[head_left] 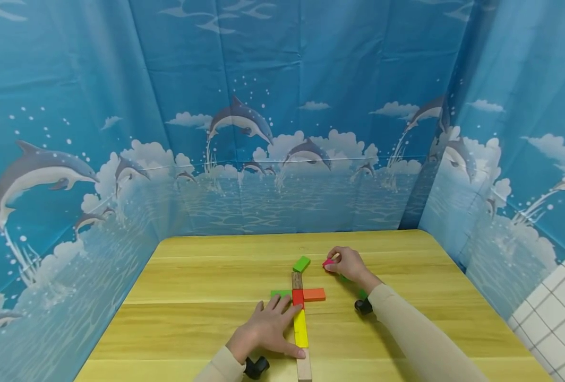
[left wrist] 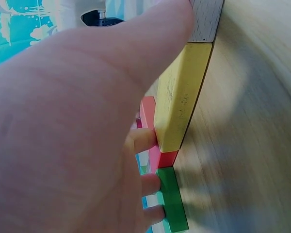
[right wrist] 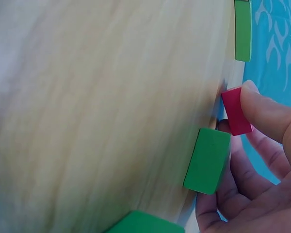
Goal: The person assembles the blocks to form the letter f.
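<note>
A cross-shaped layout of blocks lies flat on the table. Its column runs from a pale wooden block (head_left: 304, 369) through a yellow block (head_left: 301, 331) and a red block (head_left: 298, 298) to a brown block (head_left: 297, 280). A green block (left wrist: 172, 199) and an orange block (head_left: 314, 294) form the arms. My left hand (head_left: 270, 329) spreads over the near left side, thumb at the pale-yellow joint, fingertips touching the red and green blocks. Between thumb and fingers, my right hand (head_left: 351, 265) pinches a pinkish-red block (right wrist: 236, 110) beyond the layout, at the right.
A light green block (head_left: 301, 264) sits angled at the far end of the column. Beside the right hand's fingers is a green block (right wrist: 207, 161), with another green block (right wrist: 145, 223) nearer. A dolphin-print curtain (head_left: 282, 201) borders the yellow wooden table (head_left: 191, 276).
</note>
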`<state>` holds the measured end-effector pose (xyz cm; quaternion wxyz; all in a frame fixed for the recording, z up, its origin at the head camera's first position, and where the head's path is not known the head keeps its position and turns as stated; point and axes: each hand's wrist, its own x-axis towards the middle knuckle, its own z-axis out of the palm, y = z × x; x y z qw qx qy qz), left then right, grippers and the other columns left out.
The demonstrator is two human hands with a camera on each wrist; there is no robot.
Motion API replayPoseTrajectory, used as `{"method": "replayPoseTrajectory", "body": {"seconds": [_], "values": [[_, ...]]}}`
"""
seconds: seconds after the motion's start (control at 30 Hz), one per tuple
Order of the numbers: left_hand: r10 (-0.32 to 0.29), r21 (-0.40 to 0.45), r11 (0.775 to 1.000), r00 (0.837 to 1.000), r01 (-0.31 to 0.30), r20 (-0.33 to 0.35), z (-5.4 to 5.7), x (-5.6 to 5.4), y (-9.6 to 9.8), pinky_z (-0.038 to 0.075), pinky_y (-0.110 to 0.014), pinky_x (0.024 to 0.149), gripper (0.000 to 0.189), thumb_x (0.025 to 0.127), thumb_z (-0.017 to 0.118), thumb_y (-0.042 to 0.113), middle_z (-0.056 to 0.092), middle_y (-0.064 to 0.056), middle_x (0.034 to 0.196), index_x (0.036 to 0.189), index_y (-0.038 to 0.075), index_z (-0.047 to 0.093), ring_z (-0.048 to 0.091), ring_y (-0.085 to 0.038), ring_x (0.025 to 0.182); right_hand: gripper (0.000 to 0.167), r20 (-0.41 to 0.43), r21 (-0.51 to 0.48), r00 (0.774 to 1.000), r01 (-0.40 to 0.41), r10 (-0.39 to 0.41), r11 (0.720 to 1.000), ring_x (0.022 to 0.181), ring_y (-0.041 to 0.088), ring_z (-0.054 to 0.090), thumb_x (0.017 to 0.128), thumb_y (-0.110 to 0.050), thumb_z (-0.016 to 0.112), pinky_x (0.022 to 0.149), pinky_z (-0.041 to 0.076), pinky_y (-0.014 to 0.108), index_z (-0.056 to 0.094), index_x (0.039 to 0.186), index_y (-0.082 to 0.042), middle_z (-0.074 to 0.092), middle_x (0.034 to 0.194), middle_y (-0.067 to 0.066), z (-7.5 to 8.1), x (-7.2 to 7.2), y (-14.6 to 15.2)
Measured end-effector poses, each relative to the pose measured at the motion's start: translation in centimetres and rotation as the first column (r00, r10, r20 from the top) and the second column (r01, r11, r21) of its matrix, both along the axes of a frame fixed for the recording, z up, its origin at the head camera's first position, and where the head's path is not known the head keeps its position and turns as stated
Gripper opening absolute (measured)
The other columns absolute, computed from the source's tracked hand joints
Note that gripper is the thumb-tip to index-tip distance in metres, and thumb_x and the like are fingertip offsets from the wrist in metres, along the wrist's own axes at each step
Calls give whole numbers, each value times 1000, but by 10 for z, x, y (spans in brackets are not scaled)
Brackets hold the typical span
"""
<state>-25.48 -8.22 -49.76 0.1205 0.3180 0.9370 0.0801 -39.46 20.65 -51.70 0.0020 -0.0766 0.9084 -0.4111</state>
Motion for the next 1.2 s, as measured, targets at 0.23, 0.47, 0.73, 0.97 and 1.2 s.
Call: {"method": "replayPoseTrajectory", "body": {"seconds": [0.23, 0.47, 0.73, 0.97, 1.2], "values": [[8, -5, 1000, 1000, -8, 6, 4, 2, 1, 27, -69, 108, 104, 76, 63, 82, 20, -5, 166, 160, 32, 28, 22, -36, 149, 25, 51, -85, 999, -4, 8, 996, 72, 24, 61, 89, -7, 77, 58, 51, 37, 63, 110, -4, 66, 88, 9, 2, 0, -2], [5, -11, 1000, 1000, -5, -1, 4, 2, 1, 28, -70, 107, 103, 76, 63, 82, 21, -5, 166, 160, 33, 28, 22, -36, 149, 21, 96, -138, 995, -1, 14, 990, 75, 26, 62, 93, -2, 71, 60, 51, 37, 62, 113, -2, 66, 90, 12, 6, -1, 0], [13, -17, 1000, 1000, -13, 8, 3, 2, 1, 26, -70, 108, 104, 75, 62, 83, 20, -5, 166, 160, 34, 27, 22, -36, 150, 30, 113, -149, 993, -1, 18, 989, 82, 26, 63, 96, -1, 65, 68, 54, 39, 65, 126, -4, 66, 96, 11, 9, -2, 0], [14, 1, 1000, 1000, -14, 8, 5, 2, 1, 26, -70, 108, 99, 79, 61, 81, 22, -5, 165, 159, 33, 29, 21, -35, 150, 25, 98, -121, 995, -3, 15, 993, 82, 26, 63, 97, -6, 66, 66, 53, 37, 67, 122, -3, 67, 98, 11, 7, -7, -3], [11, 0, 1000, 1000, -11, 25, 8, 4, 1, 26, -71, 107, 97, 80, 60, 80, 23, -5, 165, 159, 33, 29, 21, -36, 149, 26, 111, -144, 994, 14, 2, 989, 84, 24, 63, 94, -5, 70, 69, 54, 34, 68, 120, -3, 67, 98, 12, 3, -12, -11]]}}
